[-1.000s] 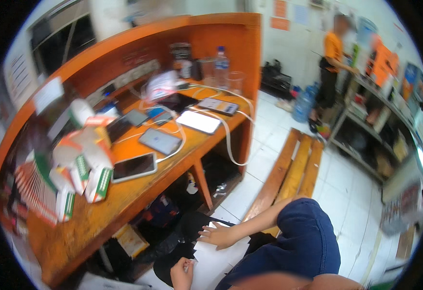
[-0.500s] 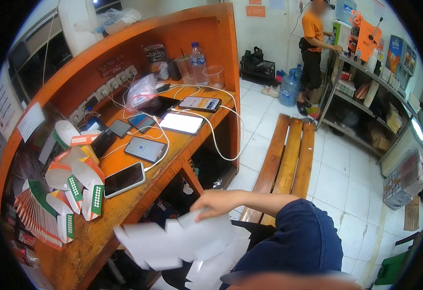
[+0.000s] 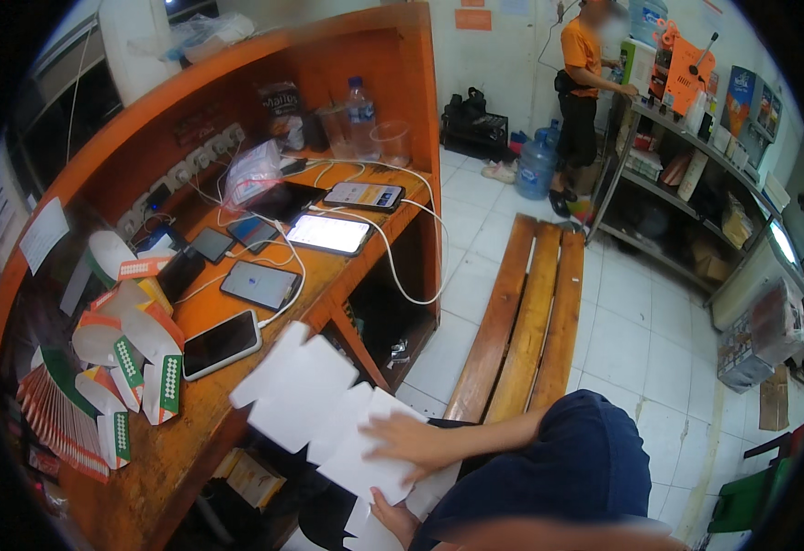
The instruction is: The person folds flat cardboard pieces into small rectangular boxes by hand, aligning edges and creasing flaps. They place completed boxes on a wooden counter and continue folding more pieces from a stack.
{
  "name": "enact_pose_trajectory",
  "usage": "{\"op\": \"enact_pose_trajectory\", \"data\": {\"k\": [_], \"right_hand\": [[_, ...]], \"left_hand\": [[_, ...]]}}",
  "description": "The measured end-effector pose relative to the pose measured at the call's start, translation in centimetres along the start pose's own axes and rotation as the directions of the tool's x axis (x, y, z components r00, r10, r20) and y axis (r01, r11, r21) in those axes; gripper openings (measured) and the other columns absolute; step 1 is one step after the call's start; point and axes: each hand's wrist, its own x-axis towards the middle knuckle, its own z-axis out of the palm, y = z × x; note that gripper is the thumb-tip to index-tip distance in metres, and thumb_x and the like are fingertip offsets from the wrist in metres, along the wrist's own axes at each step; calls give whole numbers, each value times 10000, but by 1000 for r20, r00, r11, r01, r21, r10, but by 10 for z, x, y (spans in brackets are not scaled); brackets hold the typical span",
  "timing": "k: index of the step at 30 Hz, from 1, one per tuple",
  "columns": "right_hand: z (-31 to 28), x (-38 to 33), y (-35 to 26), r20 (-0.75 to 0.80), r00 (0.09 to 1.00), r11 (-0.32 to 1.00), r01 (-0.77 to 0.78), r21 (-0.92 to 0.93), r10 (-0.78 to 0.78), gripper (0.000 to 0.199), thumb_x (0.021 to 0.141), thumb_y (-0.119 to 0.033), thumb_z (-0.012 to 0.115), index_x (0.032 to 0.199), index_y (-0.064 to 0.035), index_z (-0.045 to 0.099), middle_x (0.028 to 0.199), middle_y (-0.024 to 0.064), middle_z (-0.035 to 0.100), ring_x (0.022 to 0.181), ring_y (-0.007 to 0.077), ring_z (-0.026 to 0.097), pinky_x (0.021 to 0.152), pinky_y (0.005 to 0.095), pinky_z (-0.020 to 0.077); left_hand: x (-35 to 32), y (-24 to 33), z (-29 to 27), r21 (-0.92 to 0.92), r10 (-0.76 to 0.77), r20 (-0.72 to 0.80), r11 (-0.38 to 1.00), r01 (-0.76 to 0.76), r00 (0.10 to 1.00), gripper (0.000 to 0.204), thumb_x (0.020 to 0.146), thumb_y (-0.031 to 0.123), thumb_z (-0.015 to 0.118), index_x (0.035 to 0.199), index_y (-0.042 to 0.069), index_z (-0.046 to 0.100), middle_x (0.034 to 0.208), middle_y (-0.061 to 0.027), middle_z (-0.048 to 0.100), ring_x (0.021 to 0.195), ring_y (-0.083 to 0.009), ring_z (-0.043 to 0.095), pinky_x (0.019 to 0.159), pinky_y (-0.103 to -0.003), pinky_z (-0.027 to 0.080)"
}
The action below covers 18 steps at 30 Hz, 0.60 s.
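The right hand [image 3: 411, 441] is lying open, palm down, its fingers spreading over the near part of a white card [image 3: 301, 390] with notched, tabbed edges; the left hand [image 3: 395, 519] is sitting just below it, its thumb touching the card's near edge, while its other fingers are hiding from view, so whether it is gripping I cannot tell; the card is stretching away ahead and to the left of both hands, its far end overlapping the counter [image 3: 195, 422] in view; more white sheets [image 3: 360, 523] are showing beneath the card, beside the left hand. Beyond the card's far end, a dark-screened phone [image 3: 223, 343] is resting on the counter; farther left of the hands, folded paper trays [image 3: 154, 340] are lying in a heap beside a fanned stack [image 3: 57, 422]; a wooden bench [image 3: 517, 340] is standing ahead of the right hand; well beyond it, a person [image 3: 583, 55] in orange is standing at a metal shelf [image 3: 640, 138].
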Motion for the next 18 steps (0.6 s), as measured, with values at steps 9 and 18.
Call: {"op": "enact_pose_trajectory", "data": {"k": [9,18], "right_hand": [[80,-31,-2,85,994,975,-91,200,75,357,850,-346,637,1153,-157,617,1256,69,545,1127,276,518,838,374,431],[110,-30,6,40,909,744,-365,560,416,293,886,-311,618,990,-39,655,796,124,675,649,238,647,603,347,503]], "left_hand": [[14,-35,-28,-466,-537,258,659,590,803,571,943,445,450,1285,-9,397,1216,-249,504,1101,-373,553,952,-478,470],[1,-43,-39,-86,-234,-1,969,233,972,292,923,238,610,1075,28,474,1006,-178,606,848,-283,662,689,-326,576]]}}
